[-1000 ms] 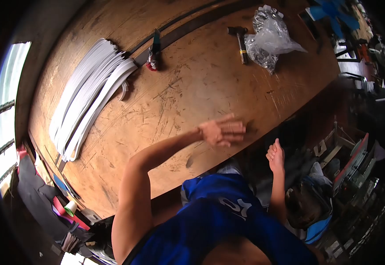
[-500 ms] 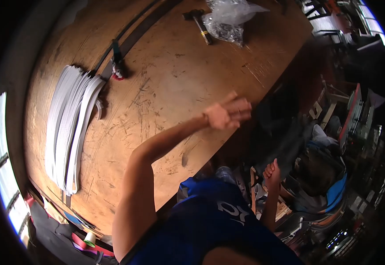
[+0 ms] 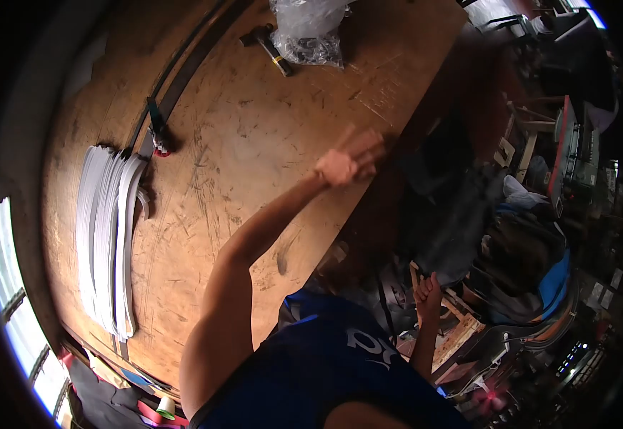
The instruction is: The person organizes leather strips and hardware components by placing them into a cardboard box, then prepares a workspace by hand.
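Over the right edge of the wooden table (image 3: pixel 204 193), my left hand (image 3: pixel 351 157) is spread with its fingers apart, slightly blurred, and holds nothing. My right hand (image 3: pixel 427 292) hangs beyond the table beside my blue shirt, its fingers curled closed with no object showing in them. A bundle of long white strips (image 3: pixel 104 243) lies on the left part of the table. Near the top end of the strips is a small tool with a dark green handle (image 3: pixel 156 118). A hammer (image 3: pixel 274 56) lies farther back, beside a clear plastic bag (image 3: pixel 310 30).
A dark strap (image 3: pixel 183 68) runs along the table's far left side. Right of the table are dark cloth, a wooden frame (image 3: pixel 461 339), a black and blue bag (image 3: pixel 551 286) and a red-edged rack (image 3: pixel 560 157). A roll of tape (image 3: pixel 166 408) is at the bottom left.
The view has shifted, so the hammer, plastic bag and green-handled tool appear farther left. My left hand stays spread over the table's edge; my right hand sits slightly lower in view, still closed.
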`<state>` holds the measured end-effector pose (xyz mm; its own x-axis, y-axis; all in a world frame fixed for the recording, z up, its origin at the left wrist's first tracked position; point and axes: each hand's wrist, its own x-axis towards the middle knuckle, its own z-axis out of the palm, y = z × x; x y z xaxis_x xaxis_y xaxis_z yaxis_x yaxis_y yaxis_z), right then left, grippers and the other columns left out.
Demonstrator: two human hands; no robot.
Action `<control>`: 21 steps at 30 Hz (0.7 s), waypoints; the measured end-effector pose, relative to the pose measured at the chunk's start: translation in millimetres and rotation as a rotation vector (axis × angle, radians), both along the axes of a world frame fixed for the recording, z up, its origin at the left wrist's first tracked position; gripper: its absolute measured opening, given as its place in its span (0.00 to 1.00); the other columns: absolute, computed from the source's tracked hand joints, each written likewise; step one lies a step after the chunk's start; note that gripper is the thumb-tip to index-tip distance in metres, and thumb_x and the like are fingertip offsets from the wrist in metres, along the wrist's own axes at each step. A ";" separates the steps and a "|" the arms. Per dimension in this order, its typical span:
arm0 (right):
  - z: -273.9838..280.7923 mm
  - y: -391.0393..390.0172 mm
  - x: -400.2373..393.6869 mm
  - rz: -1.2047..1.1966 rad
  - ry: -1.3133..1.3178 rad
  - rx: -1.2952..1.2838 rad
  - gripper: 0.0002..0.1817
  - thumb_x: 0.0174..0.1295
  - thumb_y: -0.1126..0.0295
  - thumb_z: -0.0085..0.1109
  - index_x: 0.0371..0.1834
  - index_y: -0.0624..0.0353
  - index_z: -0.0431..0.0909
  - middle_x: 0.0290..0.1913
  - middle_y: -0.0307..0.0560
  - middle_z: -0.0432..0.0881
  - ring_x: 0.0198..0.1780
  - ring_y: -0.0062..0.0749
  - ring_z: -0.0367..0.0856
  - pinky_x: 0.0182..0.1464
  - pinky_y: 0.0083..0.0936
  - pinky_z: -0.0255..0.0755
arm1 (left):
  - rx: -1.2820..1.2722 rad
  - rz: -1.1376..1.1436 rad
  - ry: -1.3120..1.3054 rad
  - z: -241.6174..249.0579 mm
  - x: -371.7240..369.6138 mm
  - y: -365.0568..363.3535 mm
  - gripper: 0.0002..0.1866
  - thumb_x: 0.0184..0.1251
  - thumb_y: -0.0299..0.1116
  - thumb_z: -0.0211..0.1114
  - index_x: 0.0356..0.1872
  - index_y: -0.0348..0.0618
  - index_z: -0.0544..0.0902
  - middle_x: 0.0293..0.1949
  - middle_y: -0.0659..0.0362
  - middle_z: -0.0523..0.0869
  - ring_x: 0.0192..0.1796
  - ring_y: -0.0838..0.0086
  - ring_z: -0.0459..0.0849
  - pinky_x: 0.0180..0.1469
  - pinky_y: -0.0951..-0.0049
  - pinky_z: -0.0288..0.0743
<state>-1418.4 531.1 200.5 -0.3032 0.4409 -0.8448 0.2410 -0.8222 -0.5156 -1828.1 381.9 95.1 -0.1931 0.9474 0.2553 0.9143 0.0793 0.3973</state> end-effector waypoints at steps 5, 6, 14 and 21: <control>-9.0 -9.2 46.6 -0.060 0.119 -0.024 0.24 0.73 0.54 0.35 0.16 0.50 0.56 0.12 0.34 0.51 0.12 0.19 0.44 0.13 0.20 0.46 | -0.035 0.731 0.259 -29.9 -114.6 -36.4 0.24 0.66 0.36 0.42 0.64 0.52 0.68 0.70 0.64 0.60 0.74 0.66 0.50 0.70 0.39 0.32; -8.8 -9.0 50.4 -0.063 0.130 -0.028 0.24 0.73 0.54 0.35 0.16 0.50 0.56 0.12 0.34 0.51 0.12 0.19 0.44 0.13 0.20 0.46 | -0.105 0.703 0.277 -28.9 -126.7 -49.0 0.24 0.66 0.37 0.43 0.63 0.53 0.69 0.69 0.65 0.62 0.73 0.66 0.52 0.70 0.40 0.32; -10.8 -15.8 66.6 -0.129 0.049 -0.055 0.24 0.70 0.51 0.40 0.17 0.48 0.57 0.12 0.32 0.53 0.11 0.18 0.47 0.14 0.18 0.45 | -0.076 0.807 0.426 -5.2 -163.3 -107.8 0.23 0.64 0.35 0.48 0.62 0.56 0.70 0.64 0.64 0.69 0.68 0.63 0.63 0.69 0.42 0.42; -14.0 -18.2 78.9 -0.181 0.035 -0.074 0.24 0.70 0.50 0.40 0.17 0.48 0.58 0.13 0.32 0.54 0.11 0.18 0.47 0.14 0.18 0.46 | 0.176 0.858 0.067 -34.1 -148.7 -115.3 0.25 0.66 0.41 0.52 0.63 0.46 0.68 0.67 0.55 0.64 0.70 0.60 0.60 0.69 0.45 0.45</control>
<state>-1339.6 512.9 186.6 -0.2546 0.4284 -0.8670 0.0689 -0.8862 -0.4581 -1976.8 266.6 61.0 -0.8003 0.4278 0.4201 0.5888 0.6931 0.4157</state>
